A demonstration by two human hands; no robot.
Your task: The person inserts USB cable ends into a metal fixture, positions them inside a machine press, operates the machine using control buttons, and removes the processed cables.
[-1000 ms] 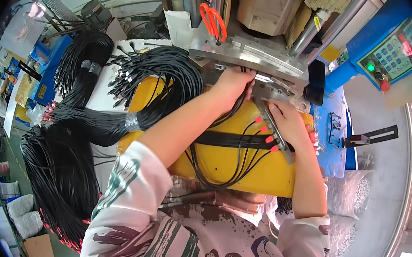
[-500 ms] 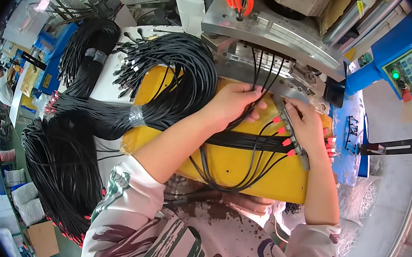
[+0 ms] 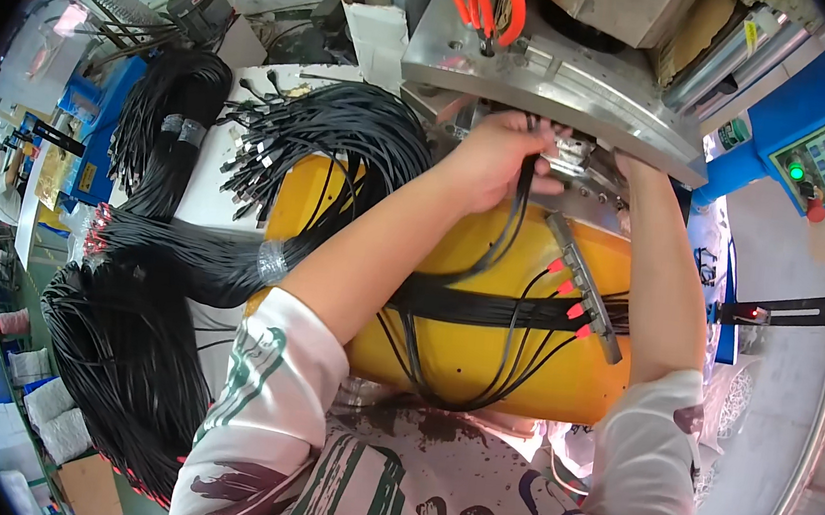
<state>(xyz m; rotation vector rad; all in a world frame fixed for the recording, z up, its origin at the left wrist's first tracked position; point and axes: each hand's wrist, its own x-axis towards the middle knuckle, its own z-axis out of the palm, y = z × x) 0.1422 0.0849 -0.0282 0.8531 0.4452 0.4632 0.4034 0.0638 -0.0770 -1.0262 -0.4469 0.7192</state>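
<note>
My left hand (image 3: 505, 157) is closed around a few black cables (image 3: 515, 218) at the front of the press, just below its upper metal plate (image 3: 561, 87). Past its fingertips lies the shiny lower mould (image 3: 574, 159). My right hand (image 3: 633, 168) reaches under the plate's right part, its fingers hidden there. On the yellow board (image 3: 443, 346) a slim metal bar (image 3: 585, 288) lies slanted, apart from both hands. Several cables with red ends (image 3: 576, 312) run into its left side and loop over the board. A flat black cable bundle (image 3: 488, 309) crosses beneath them.
Tied black cable bundles (image 3: 357, 111) with metal plugs lie to the left, and a large cable heap (image 3: 121, 348) hangs at the lower left. Orange hoses (image 3: 474, 3) enter the press from above. At the right stands a blue control box (image 3: 818, 129) with a lit green button.
My right hand has let go of the metal bar and moved up under the press plate. My left hand has moved up to the mould with the cables. The view has shifted slightly.
</note>
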